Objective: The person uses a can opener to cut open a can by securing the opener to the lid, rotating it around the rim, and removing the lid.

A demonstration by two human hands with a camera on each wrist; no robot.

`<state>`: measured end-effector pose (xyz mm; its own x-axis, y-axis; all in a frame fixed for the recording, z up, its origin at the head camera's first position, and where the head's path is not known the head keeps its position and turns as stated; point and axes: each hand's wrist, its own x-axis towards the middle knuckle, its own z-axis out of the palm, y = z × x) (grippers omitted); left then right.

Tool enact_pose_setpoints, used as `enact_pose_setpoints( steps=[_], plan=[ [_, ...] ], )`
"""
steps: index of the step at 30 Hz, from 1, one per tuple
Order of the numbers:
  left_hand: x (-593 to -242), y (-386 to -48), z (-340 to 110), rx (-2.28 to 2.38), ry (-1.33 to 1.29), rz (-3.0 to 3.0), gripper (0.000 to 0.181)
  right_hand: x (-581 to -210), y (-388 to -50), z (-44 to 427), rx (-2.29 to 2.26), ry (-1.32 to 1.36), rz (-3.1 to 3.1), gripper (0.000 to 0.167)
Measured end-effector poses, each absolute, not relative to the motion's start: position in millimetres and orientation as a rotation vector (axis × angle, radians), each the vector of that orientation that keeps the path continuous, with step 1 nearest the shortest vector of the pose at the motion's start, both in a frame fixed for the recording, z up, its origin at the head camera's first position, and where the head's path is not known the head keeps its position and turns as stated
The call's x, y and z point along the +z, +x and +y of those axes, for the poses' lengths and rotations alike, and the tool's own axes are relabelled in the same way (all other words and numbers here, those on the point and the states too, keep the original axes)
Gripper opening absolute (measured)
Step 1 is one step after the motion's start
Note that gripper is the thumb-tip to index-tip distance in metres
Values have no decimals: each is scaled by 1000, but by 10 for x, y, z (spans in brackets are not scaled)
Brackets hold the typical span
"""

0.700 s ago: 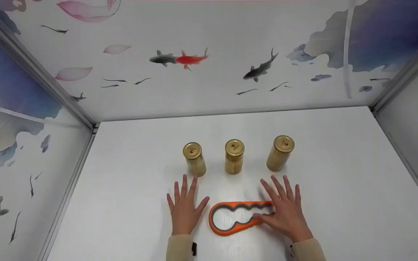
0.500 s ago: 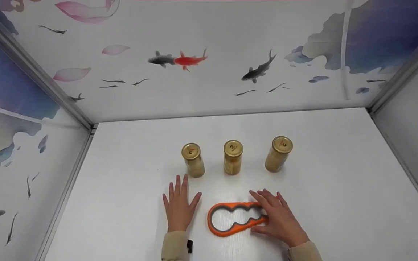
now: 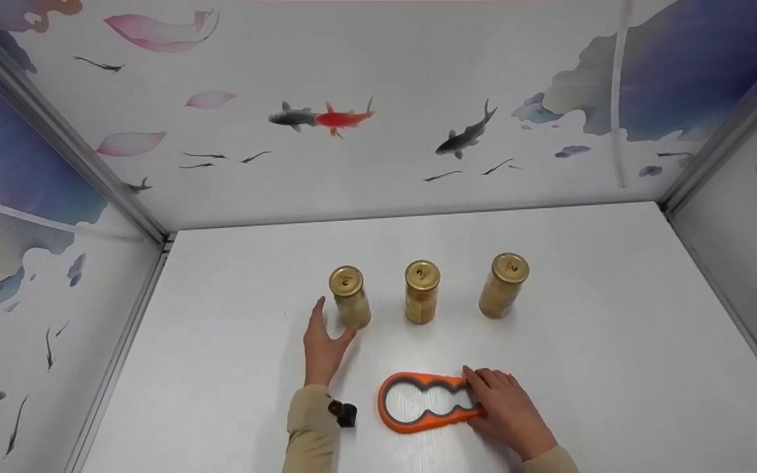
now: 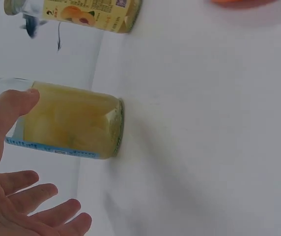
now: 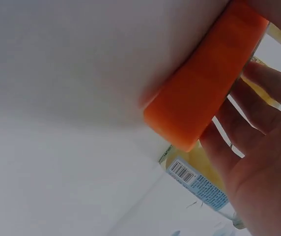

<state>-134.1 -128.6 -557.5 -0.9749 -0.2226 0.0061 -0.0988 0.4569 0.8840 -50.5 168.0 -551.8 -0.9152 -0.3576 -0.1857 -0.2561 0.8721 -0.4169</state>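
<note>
Beside the left jar with a gold lid (image 3: 353, 307), the left hand (image 3: 323, 349) has its thumb and fingers spread around the jar's near side. The left wrist view has the thumb in front of that jar (image 4: 71, 123) and the other fingers of the hand (image 4: 30, 204) apart; whether the thumb touches glass, I cannot tell. The right hand (image 3: 511, 415) grips the narrow end of an orange and grey opener (image 3: 411, 427) lying on the table. In the right wrist view, fingers of the hand (image 5: 270, 157) lie along the opener's orange side (image 5: 204, 73).
A middle jar (image 3: 422, 299) and a right jar (image 3: 502, 289) stand upright in a row with the left one. The white table (image 3: 221, 315) is bounded by a back wall (image 3: 326, 177) and side walls printed with fish and petals.
The left hand has moved forward from flat on the table to beside the left jar. The right hand's spread fingers have closed round the opener's end.
</note>
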Motion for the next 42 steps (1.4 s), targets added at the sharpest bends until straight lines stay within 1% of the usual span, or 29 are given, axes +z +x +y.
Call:
enact_pose_setpoints(
  steps=[4,15,25,30,37,42],
  plan=[
    [-5577,-1482,-1268,-1639,323,-2491,83,-5524,-514,1663,-538,-456,2769,77],
    [-5717,-1648,-1193,-1694,280,-2400,80,-5586,-523,1587,-492,-527,2784,61],
    [-5756,-1683,-1235,-1824,258,-2407,82,-5561,-537,1646,-446,-618,2802,59],
    [-5754,-1676,-1259,-1836,201,-2445,81,-5516,-583,1744,-439,-674,2813,56],
    [-5733,-1645,-1264,-1835,88,-2499,79,-5524,-600,1882,-447,-664,2844,55],
    [-5733,-1622,-1237,-1853,15,-2524,79,-5547,-602,1914,-446,-568,2804,58]
  ],
)
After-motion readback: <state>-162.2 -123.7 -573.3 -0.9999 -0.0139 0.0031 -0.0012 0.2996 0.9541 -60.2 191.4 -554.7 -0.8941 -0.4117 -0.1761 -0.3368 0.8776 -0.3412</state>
